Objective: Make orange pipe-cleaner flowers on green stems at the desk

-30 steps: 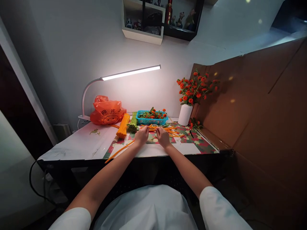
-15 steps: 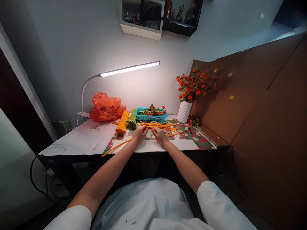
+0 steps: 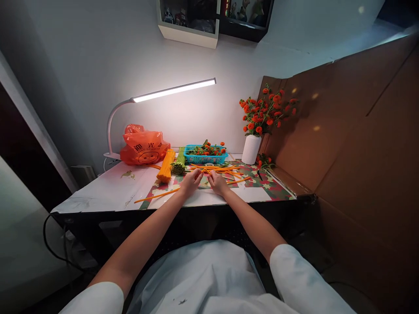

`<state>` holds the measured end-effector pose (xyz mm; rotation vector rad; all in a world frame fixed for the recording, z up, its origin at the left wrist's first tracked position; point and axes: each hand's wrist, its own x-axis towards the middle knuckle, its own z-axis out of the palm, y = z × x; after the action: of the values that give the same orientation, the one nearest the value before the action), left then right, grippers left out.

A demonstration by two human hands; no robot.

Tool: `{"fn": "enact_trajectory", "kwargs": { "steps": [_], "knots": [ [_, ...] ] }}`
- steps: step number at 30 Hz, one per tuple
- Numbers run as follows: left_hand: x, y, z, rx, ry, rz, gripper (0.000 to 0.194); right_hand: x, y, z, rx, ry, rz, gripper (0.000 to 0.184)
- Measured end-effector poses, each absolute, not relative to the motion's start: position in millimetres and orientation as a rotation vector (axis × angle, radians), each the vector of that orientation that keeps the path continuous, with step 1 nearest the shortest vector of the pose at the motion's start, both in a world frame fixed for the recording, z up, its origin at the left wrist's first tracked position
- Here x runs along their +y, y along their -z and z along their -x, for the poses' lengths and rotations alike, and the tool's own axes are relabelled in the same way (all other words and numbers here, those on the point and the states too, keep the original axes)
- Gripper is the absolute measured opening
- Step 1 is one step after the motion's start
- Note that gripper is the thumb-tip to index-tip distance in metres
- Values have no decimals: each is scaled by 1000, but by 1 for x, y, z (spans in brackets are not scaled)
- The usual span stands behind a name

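Over the front of the table, my left hand and my right hand are close together, fingertips pinched on an orange pipe cleaner. One long end of it sticks out leftward past my left wrist, near the table edge. The short stretch between the fingertips is too small to make out clearly. Several loose orange pipe cleaners lie just beyond my hands. Behind my left hand are a thick bundle of orange pipe cleaners and a bundle of green pipe cleaners.
A blue basket holds orange flowers with green stems. To its right stands a white ribbed vase of orange flowers, beside a cardboard panel. At the left are a red plastic bag and a lit lamp.
The pipe cleaner's long left end has swung a little upward and away from the table edge. Both hands keep their pinch in nearly the same place. The view has shifted slightly.
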<state>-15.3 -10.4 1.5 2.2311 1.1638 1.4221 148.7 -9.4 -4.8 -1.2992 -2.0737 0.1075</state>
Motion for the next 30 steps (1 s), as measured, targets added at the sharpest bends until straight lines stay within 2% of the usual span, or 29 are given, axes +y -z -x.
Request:
{"fn": "enact_trajectory", "kwargs": {
  "steps": [10, 22, 30],
  "knots": [
    [-11, 0, 15, 1058, -1487, -2174, 14, -11, 4, -150, -2116, -154, 1206, 29],
    [-14, -2, 14, 1041, -1518, -2080, 35, -12, 5, -153, -2030, -205, 1104, 34],
    [-17, -3, 14, 1048, -1479, -2069, 38, -3, 11, -157, -1968, -431, 947, 35]
  ]
}}
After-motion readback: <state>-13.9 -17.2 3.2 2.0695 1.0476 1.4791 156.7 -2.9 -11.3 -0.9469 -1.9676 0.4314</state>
